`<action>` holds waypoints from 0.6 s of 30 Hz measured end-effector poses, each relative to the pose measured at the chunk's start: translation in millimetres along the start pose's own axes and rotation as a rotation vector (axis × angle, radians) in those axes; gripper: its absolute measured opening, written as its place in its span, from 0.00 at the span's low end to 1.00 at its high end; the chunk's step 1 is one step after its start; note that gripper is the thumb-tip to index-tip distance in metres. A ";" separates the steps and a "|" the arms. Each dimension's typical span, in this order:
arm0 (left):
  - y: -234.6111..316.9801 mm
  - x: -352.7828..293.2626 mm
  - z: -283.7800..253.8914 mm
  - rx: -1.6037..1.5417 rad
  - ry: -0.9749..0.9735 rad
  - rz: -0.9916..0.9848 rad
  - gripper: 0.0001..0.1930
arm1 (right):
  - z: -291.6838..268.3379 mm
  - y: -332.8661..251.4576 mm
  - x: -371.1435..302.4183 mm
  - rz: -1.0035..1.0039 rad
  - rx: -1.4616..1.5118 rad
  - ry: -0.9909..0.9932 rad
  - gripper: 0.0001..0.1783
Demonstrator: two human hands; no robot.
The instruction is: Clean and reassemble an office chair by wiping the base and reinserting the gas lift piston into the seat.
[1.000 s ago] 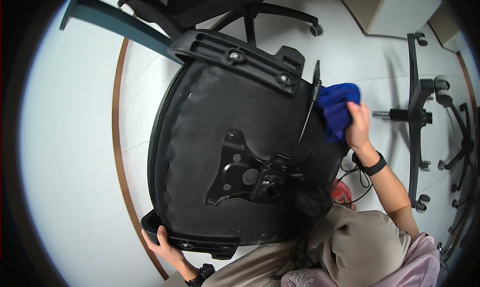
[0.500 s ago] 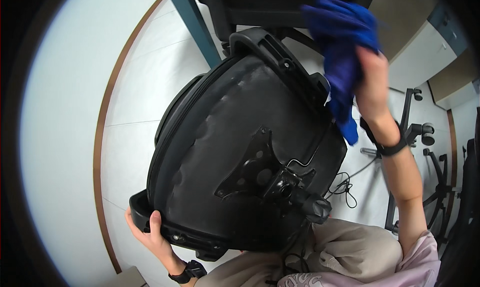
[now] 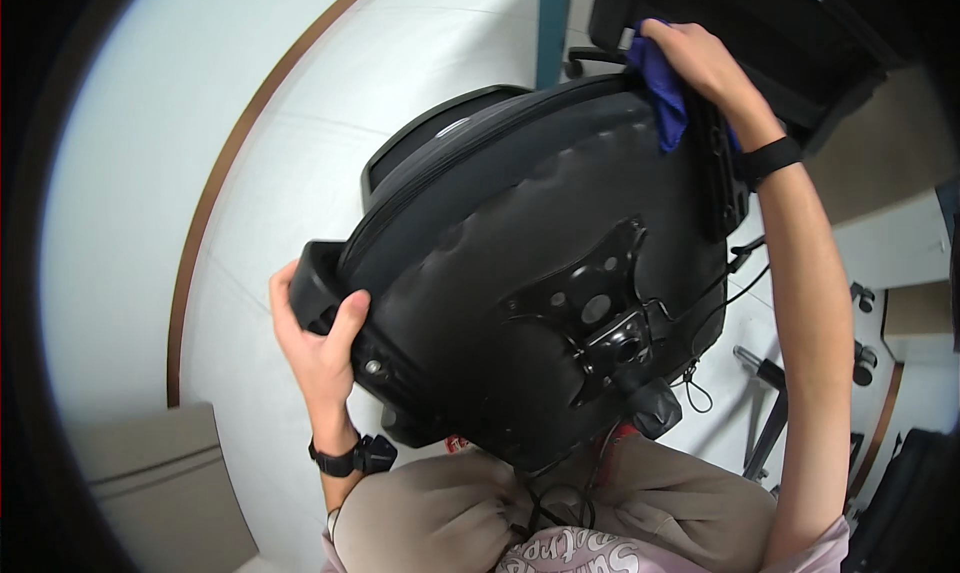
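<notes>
Chair seat (image 3: 490, 293), blue cloth (image 3: 660, 93) in right hand (image 3: 706, 61)

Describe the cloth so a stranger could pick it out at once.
Find the big black chair seat in mid-picture. At its upper right, the right hand holds a crumpled cloth. Its blue sets it apart from the black armrest beside it.

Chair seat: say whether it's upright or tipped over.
Tipped over: the chair seat's black underside and its mounting plate face the head camera.
</notes>
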State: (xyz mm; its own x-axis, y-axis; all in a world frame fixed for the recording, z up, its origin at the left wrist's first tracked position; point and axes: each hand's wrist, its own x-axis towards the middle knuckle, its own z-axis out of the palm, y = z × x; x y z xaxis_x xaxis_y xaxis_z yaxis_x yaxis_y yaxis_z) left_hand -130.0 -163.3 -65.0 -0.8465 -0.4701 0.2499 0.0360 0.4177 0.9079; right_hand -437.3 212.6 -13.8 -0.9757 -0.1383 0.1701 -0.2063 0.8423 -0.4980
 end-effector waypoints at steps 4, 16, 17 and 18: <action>-8.3 -3.2 -2.9 -0.124 -0.003 -0.004 0.31 | 7.1 -6.9 15.4 0.153 0.093 -0.158 0.27; -6.5 2.6 -5.2 -0.242 -0.053 0.048 0.37 | 4.9 16.8 48.1 0.112 0.035 -0.409 0.19; -11.3 1.8 -4.0 -0.228 -0.049 0.050 0.37 | 2.6 13.8 43.2 0.106 -0.020 -0.420 0.21; -11.1 2.0 -3.7 -0.244 -0.047 0.035 0.38 | 7.8 25.6 48.3 0.074 -0.043 -0.394 0.21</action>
State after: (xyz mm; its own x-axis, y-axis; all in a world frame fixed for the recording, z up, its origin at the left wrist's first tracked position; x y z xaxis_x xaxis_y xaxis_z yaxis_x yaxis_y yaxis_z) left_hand -130.1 -171.7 -73.3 -0.8663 -0.4195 0.2713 0.1876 0.2303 0.9549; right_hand -490.3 223.4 -24.9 -0.9432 -0.2586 -0.2086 -0.1391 0.8775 -0.4589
